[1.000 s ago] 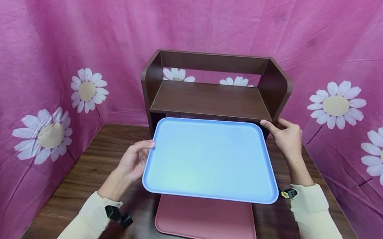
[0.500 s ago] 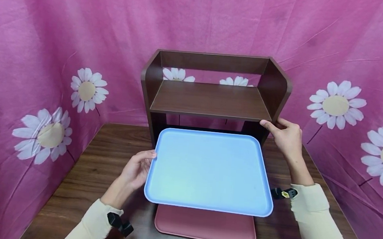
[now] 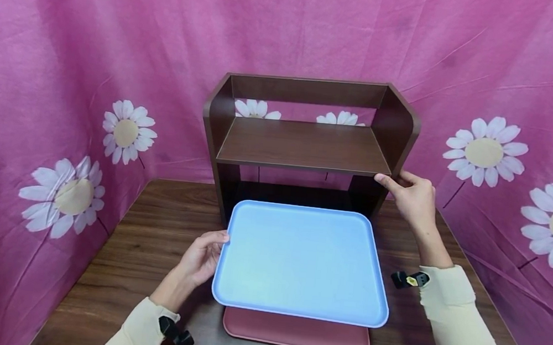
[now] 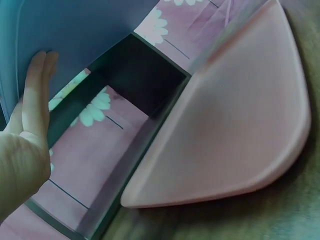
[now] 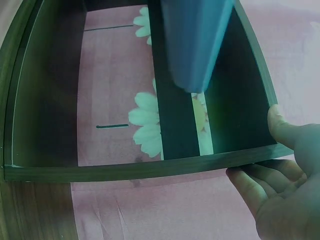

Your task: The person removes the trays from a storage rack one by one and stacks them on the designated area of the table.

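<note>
Pink cloth [image 3: 42, 61] printed with white daisies hangs behind and beside a dark wooden table [image 3: 119, 246]. At the left, the left hand [image 3: 204, 255] holds the left rim of a pale blue tray [image 3: 303, 261], thumb on top of the rim and straight fingers pressed flat against its underside (the left wrist view shows them lying close together). The blue tray holds nothing and hovers above a pink tray [image 3: 296, 332], which lies flat on the table and shows only its near edge. Behind them stands a brown shelf [image 3: 304, 142], its upper board bare. At the right, the right hand [image 3: 411, 196] pinches the front right corner of that shelf, thumb above and fingers beneath.
</note>
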Available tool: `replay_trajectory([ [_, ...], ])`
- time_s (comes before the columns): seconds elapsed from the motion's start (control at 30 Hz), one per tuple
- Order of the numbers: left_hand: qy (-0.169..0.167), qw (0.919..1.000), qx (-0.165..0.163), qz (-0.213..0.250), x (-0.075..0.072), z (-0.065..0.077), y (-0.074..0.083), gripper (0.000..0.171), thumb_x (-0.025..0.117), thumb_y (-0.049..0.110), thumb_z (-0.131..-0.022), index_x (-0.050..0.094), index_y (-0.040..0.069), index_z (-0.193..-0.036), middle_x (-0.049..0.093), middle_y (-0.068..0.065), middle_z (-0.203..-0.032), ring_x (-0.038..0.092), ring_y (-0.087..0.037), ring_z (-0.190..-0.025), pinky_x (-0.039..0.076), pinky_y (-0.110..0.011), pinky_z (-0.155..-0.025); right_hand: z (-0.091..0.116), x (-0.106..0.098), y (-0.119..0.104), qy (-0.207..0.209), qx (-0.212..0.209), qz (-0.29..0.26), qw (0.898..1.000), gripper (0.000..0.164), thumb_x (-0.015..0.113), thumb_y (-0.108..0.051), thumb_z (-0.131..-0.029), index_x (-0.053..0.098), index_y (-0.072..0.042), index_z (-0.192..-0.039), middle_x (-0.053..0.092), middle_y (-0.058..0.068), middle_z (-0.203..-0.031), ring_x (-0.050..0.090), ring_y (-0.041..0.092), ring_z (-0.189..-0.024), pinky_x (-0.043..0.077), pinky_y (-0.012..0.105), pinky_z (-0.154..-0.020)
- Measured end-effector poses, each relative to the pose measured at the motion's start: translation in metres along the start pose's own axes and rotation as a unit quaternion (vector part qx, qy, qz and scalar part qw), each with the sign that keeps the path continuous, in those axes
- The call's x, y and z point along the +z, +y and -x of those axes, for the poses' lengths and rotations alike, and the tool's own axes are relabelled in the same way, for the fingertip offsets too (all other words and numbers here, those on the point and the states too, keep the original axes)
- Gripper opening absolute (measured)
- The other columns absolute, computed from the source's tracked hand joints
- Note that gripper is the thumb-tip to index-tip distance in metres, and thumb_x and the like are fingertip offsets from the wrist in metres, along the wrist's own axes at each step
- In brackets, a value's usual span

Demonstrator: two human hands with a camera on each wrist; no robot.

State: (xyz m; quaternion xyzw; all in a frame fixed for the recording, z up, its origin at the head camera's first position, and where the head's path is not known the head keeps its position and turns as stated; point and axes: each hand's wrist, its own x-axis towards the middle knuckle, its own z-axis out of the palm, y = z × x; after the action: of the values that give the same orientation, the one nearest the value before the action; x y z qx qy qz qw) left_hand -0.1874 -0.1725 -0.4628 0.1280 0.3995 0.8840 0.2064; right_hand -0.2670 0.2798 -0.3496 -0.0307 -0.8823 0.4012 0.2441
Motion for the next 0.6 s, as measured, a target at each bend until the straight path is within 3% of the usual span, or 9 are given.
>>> replay_trajectory([
  [0.13, 0.016, 0.9997, -0.01, -0.014, -0.005, 0.003, -0.009, 0.048, 0.03, -0.004, -0.102, 0.076, 0.01, -0.099, 0.079, 0.003, -0.087, 0.074, -0.004, -0.079, 0.061, -0.018, -0.075, 0.001, 0.0, 0.0, -0.008, 0.003, 0.001, 1.0, 0.057, 0.083, -0.055, -0.089, 0.081, -0.008, -0.121, 0.081, 0.017, -0.103, 0.055, -0.005, -0.071, 0.043, 0.018, -0.058],
  [0.27, 0.019, 0.9994, -0.024, -0.016, -0.011, 0.007, -0.017, 0.053, 0.026, -0.004, -0.104, 0.077, 0.011, -0.099, 0.08, 0.003, -0.087, 0.075, -0.005, -0.08, 0.061, -0.019, -0.076, 0.002, 0.0, 0.0, -0.017, 0.003, 0.001, 1.0, 0.059, 0.081, -0.056, -0.09, 0.079, -0.008, -0.125, 0.079, 0.022, -0.11, 0.055, 0.0, -0.076, 0.044, 0.018, -0.059],
  [0.37, 0.019, 0.9993, -0.032, -0.011, -0.015, 0.008, -0.021, 0.053, 0.026, -0.004, -0.104, 0.076, 0.01, -0.098, 0.08, 0.003, -0.088, 0.075, -0.006, -0.08, 0.062, -0.02, -0.076, 0.002, -0.001, 0.0, -0.016, 0.001, 0.003, 1.0, 0.057, 0.081, -0.057, -0.091, 0.08, -0.009, -0.123, 0.081, 0.017, -0.104, 0.055, 0.003, -0.074, 0.044, 0.02, -0.058],
  [0.6, 0.02, 0.9988, -0.042, -0.015, -0.023, 0.011, -0.033, 0.05, 0.028, -0.004, -0.104, 0.075, 0.011, -0.095, 0.078, 0.004, -0.087, 0.074, -0.005, -0.08, 0.062, -0.02, -0.076, 0.0, -0.001, 0.003, -0.006, -0.004, 0.007, 1.0, 0.055, 0.083, -0.057, -0.089, 0.082, -0.01, -0.118, 0.076, -0.013, -0.08, 0.055, 0.003, -0.07, 0.043, 0.021, -0.057],
])
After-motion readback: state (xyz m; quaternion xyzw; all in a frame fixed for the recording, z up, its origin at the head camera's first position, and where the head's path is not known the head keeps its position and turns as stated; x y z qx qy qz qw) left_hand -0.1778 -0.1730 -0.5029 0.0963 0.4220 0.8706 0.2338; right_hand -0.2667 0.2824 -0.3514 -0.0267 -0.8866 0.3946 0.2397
